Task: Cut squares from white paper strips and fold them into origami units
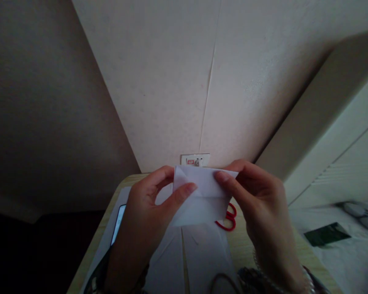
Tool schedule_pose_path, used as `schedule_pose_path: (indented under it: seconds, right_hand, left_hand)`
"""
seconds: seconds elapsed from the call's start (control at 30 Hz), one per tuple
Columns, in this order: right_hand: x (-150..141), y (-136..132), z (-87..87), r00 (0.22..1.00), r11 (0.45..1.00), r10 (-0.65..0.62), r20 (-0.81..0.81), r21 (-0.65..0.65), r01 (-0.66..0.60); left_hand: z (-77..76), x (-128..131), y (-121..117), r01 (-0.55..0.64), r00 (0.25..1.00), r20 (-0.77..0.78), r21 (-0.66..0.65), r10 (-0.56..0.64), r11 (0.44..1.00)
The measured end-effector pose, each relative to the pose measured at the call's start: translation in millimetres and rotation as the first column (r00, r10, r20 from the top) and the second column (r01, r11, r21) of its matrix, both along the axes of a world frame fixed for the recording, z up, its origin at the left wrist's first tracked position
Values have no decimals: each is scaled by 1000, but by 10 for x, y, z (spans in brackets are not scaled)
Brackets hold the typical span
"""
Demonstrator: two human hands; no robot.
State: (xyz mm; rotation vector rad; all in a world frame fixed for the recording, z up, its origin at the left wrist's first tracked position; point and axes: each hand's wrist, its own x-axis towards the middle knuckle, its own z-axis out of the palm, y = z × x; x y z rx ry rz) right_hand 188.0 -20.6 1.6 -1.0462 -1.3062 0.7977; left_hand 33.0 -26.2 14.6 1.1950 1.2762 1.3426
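Observation:
A folded sheet of white paper (pixel 202 208) is held up above the table between both hands, with a crease running across it. My left hand (pixel 153 208) pinches its left side, thumb on the near face and fingers behind. At the upper right corner, my right hand (pixel 257 200) grips the paper between thumb and fingers. Behind the paper, the red handles of a pair of scissors (pixel 232 222) stick out, the rest hidden. More white sheets (pixel 168 261) lie on the table below. A lit phone (pixel 119 220) is partly covered by my left hand.
The pale wooden table (pixel 243 245) stands against a wall with a socket (pixel 184 159) and a plug in it. A large pale piece of furniture (pixel 327 122) rises at the right. Beyond the table's right edge, a dark green flat item (pixel 327 234) lies on white cloth (pixel 346 261).

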Motion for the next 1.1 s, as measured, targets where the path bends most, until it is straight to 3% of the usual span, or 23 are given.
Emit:
schedule_pose_path:
  seconds: [0.13, 0.33, 0.4, 0.7, 0.93, 1.1]
  right_hand:
    - [-18, -12, 30, 998, 1000, 14, -64, -7, -14]
    - [-24, 23, 11, 959, 950, 255, -125, -154, -273]
    - [-29, 26, -9, 949, 936, 266, -170, -189, -296]
    - [-64, 9, -16, 952, 947, 217, -217, -191, -259]
    - [-46, -14, 31, 966, 957, 187, -179, -190, -221]
    - [185, 50, 11, 995, 995, 12, -98, -102, -22]
  left_hand:
    - [14, 36, -10, 42, 997, 71, -112, -34, 993]
    - [-19, 6, 21, 8, 993, 120, -128, 7, 992]
    - [-35, 2, 32, 23, 992, 125, -130, -6, 991]
    - [36, 29, -24, -12, 993, 118, -162, 32, 987]
    - [5, -28, 6, -20, 992, 122, -83, 30, 996]
    - [-30, -181, 26, -91, 980, 168, -74, 103, 993]
